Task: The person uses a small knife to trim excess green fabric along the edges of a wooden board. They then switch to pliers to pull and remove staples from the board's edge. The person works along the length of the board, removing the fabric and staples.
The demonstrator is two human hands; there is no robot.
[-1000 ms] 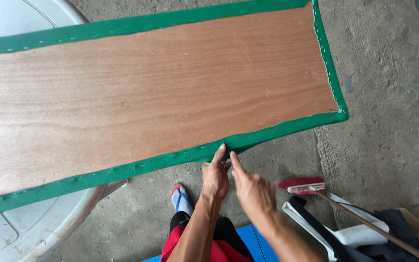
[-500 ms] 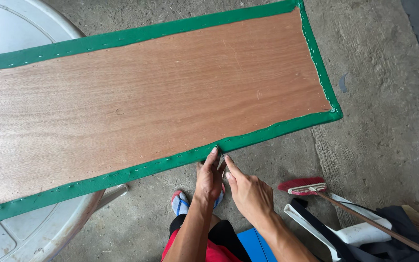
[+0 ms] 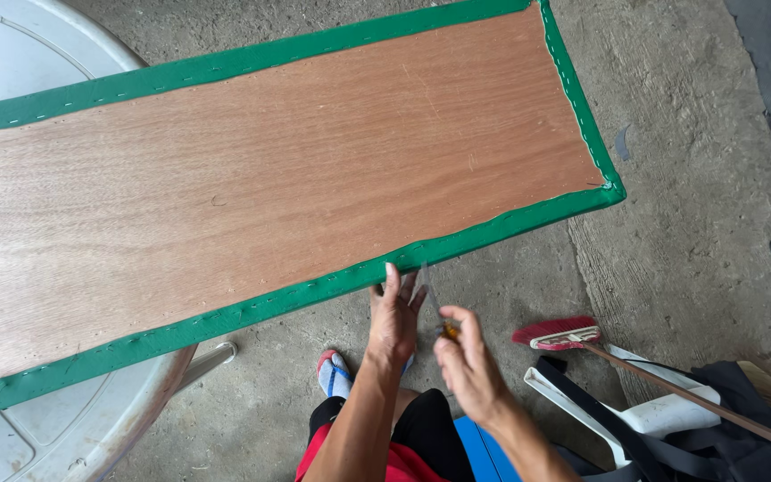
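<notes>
Head cam: left hand (image 3: 394, 323) spread, fingertips touching the board's green fabric edge (image 3: 332, 287); right hand (image 3: 468, 368) just beside it, pinching a small orange-handled tool (image 3: 446, 330).

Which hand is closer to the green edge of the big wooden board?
Left. The left hand touches the green edge from below with its fingers. The right hand is lower, apart from the edge, pinching a small tool.
</notes>
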